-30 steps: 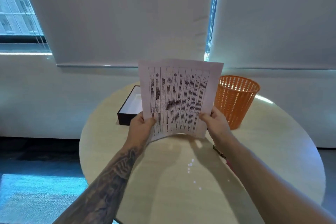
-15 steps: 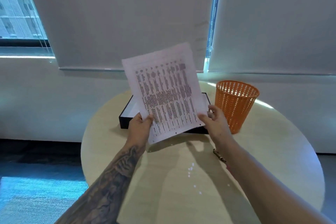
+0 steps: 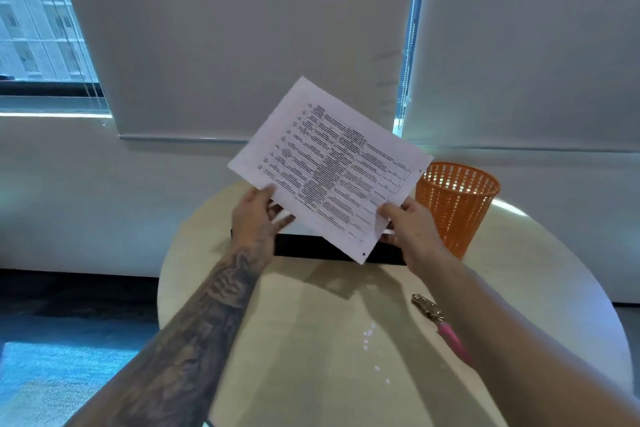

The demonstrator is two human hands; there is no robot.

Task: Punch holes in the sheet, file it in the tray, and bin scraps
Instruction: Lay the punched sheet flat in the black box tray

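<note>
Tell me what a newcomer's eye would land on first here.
The printed sheet, held tilted by the left hand and right hand above the black tray, strikes first. Then the orange basket at the far right of the round table, and the pink-handled punch with white paper dots beside the right forearm.

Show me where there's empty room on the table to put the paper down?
The biggest bare patch of the table is in front of the black tray, left of the little paper dots. Another lies right of the orange basket. It is crowded at the back, and by the pink-handled punch.
</note>
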